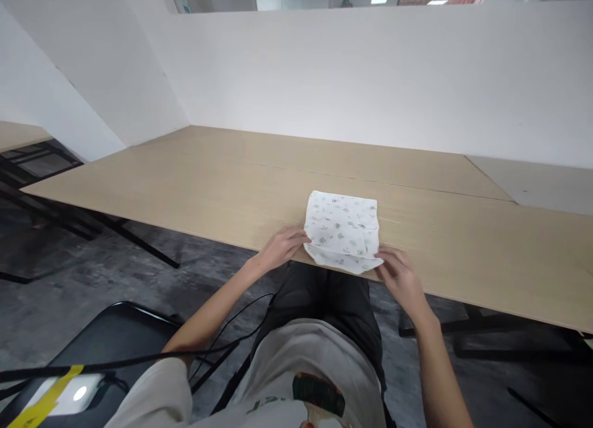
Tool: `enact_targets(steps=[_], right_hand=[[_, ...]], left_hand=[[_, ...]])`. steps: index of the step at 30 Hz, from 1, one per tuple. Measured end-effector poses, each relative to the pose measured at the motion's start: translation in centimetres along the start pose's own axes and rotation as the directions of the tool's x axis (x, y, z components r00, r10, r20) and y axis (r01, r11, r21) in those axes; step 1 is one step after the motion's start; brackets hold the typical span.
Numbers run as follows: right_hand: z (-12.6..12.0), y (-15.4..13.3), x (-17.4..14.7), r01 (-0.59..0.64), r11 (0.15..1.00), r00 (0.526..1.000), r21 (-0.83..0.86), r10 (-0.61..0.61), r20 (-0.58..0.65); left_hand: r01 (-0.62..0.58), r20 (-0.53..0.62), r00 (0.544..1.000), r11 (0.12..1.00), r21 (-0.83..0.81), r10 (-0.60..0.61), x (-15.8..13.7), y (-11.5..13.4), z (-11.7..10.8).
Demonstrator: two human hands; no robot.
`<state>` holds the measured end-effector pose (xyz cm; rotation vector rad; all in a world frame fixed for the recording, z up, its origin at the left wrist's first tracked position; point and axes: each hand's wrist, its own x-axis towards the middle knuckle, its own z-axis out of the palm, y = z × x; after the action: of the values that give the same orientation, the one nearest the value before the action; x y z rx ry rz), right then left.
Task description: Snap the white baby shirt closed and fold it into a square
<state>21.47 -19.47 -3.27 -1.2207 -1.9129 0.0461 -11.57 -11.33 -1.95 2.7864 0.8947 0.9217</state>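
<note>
A white cloth (341, 224) with a small printed pattern lies on the wooden table near its front edge. Its near part has a crease running across it, and the lower edge reaches the table's rim. My left hand (285, 244) pinches the cloth's left side close to that crease. On the opposite side, my right hand (399, 272) grips the near right corner, which is slightly raised between the fingers. Parts of the fingertips on both hands are hidden.
The light wooden table (222, 181) stretches wide to both sides, with a white wall (324, 76) behind it. To my lower left stands a black chair (115, 329) bearing a white device (69, 394) with yellow tape. Black cables (152, 357) run from there towards me.
</note>
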Motion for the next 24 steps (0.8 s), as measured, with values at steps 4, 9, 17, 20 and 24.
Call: enact_targets(steps=[4,9,17,20,24], right_hand=[[-2.3,-0.8,1.1,-0.169,0.979,0.986,0.112,0.168,0.016],[-2.6,2.5,8.9,-0.449,0.863,0.890,0.230,0.454,0.032],[2.7,8.3,15.2,-0.736,0.643,0.677,0.210,0.703,0.218],[3.6,9.3,14.6,-0.744,0.649,0.667,0.160,0.706,0.236],[3.5,9.7,14.0,-0.719,0.689,0.690,0.092,0.691,0.218]], left_hand=[[0.081,-0.112,0.988,0.981,-0.178,-0.102,1.1,1.5,-2.2],[0.254,-0.136,0.943,0.921,-0.296,-0.304,6.6,-1.4,-2.8],[0.521,-0.030,0.830,0.794,-0.314,-0.557,11.3,-10.2,3.5],[0.569,0.007,0.813,0.792,-0.221,-0.582,10.8,-11.1,4.7],[0.575,0.026,0.815,0.803,-0.156,-0.578,10.2,-11.3,4.8]])
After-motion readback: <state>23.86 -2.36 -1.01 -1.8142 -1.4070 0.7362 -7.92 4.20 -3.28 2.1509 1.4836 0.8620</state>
